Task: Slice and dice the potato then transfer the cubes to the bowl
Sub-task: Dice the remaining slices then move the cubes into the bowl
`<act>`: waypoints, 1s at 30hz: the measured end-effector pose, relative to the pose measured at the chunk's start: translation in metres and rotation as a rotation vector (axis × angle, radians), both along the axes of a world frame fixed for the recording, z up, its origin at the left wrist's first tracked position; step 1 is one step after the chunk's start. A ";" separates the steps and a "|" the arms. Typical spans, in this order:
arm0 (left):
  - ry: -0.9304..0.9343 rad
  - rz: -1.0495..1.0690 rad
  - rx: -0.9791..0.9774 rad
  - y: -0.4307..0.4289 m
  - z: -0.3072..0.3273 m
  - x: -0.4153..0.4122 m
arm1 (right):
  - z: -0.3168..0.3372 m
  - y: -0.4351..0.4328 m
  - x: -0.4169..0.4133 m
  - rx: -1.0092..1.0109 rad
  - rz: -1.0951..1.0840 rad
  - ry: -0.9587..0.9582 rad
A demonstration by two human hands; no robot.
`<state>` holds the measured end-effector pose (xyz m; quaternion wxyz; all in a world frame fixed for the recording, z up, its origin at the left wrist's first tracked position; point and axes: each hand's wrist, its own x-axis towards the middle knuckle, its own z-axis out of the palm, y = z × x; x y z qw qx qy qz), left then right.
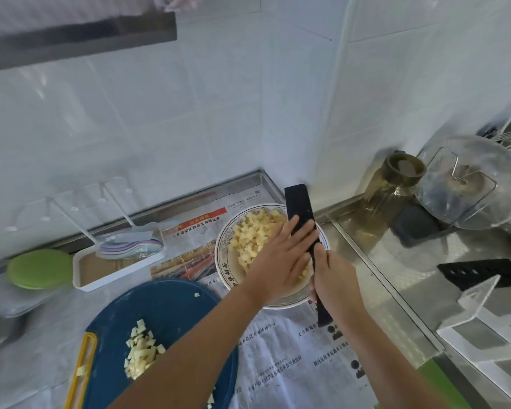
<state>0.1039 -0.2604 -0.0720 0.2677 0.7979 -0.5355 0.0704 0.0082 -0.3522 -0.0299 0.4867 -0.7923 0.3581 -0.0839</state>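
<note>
The left hand (278,261) was held open over the bowl (220,261), its straight fingers laid flat against the side of the black knife (300,208). The right hand (334,278) was clenched around the knife's handle at the bowl's right rim, and the blade was angled up and away across the bowl. Pale potato cubes (254,237) were heaped inside the bowl.

Far left of the bowl, a green round lid (40,268) was seen on the counter, and beside it a white tray (86,278) carrying a stack of pastel pieces. Below and left of the bowl, a blue cutting board (165,308) was set with a small pile of remaining cubes (142,349) on it. Printed newspaper (292,364) was spread beneath the bowl and board. Right of the bowl, across a steel counter (381,261), an amber glass jar (396,181) and a clear pot lid (469,184) were placed, with a perforated dark blade (478,273) lodged in a clear stand (484,320). White wall tiles (189,113) were visible behind the bowl.
</note>
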 end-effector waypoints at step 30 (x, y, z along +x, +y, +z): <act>0.783 0.725 0.173 0.141 -0.032 0.007 | -0.002 0.024 -0.033 -0.076 0.114 -0.056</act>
